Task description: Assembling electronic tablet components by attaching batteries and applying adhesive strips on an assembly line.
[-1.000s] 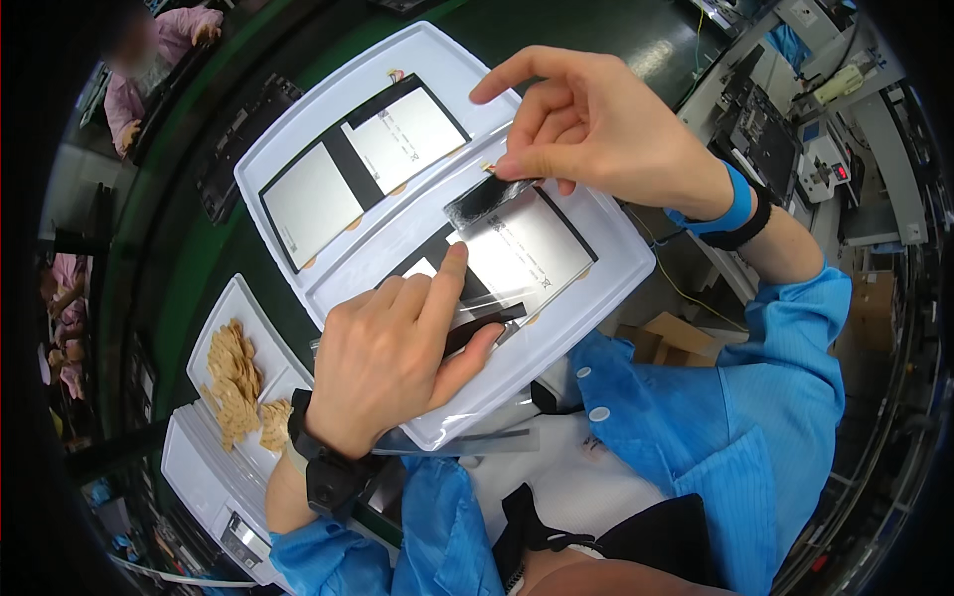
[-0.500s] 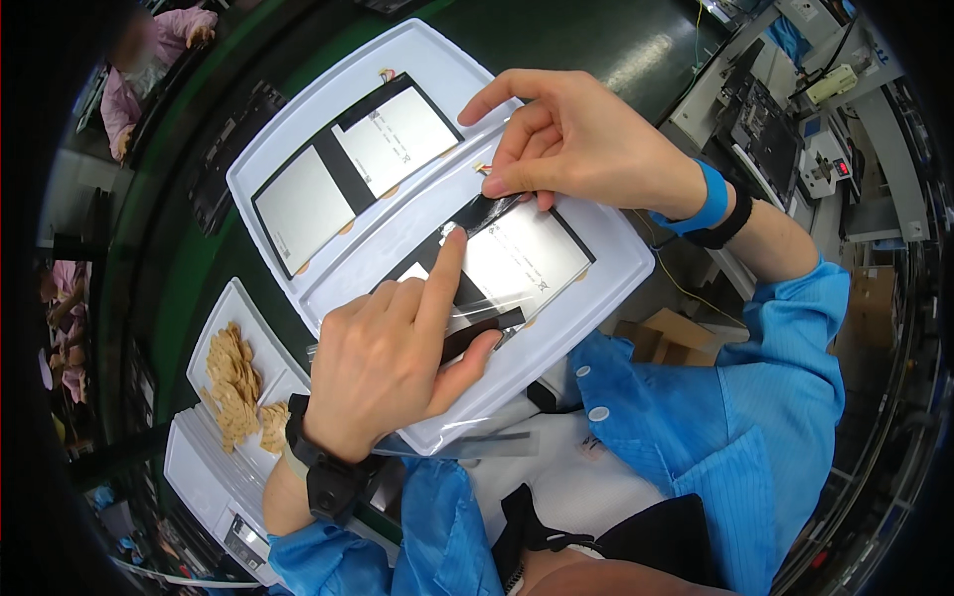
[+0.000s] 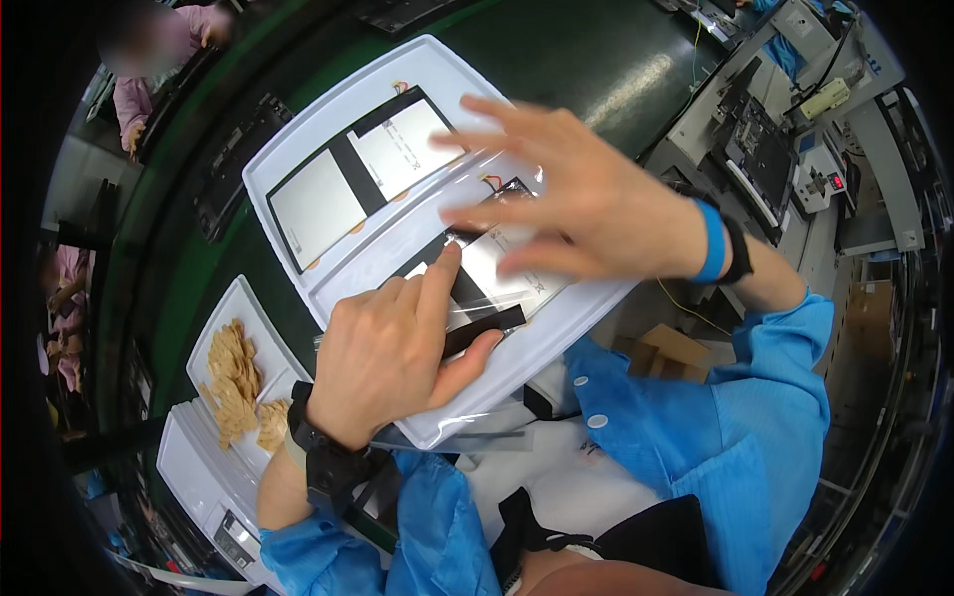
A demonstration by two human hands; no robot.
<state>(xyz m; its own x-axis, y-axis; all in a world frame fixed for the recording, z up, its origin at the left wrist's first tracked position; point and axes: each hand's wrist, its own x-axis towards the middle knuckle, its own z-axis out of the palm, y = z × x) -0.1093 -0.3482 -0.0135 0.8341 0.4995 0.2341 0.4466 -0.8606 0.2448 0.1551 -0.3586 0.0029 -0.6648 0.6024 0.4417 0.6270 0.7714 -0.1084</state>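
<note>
Change: since half a second ago the right hand (image 3: pixel 586 199) has gone from a pinch on the dark film (image 3: pixel 462 236) to spread fingers, blurred by motion; the left hand (image 3: pixel 388 348) stays put.
Right grip: fingers wide apart above the right part of the white tray (image 3: pixel 449 77), with nothing seen in them.
Left grip: index fingertip pressing beside the film, thumb along the black strip (image 3: pixel 484 331), other fingers curled; whether they hold anything cannot be told.
Near battery pack: silver and black (image 3: pixel 487 273), flat in the tray's near compartment, partly under both hands, the film and strip upon it.
Far battery pack: silver and black (image 3: pixel 318 209), uncovered in the tray's far compartment.
Surface: dark green and glossy (image 3: pixel 586 60) beyond the tray, with a dark device casing (image 3: pixel 238 164) to its upper left.
Left of the tray: a smaller white tray (image 3: pixel 273 343) bearing tan pieces (image 3: pixel 234 372).
Room: right of the tray, a bench with an opened device (image 3: pixel 760 159) and a unit with a red display (image 3: pixel 820 179); below it, a cardboard box (image 3: pixel 666 348).
Writing: fine print on both packs' silver faces, too small to read.
</note>
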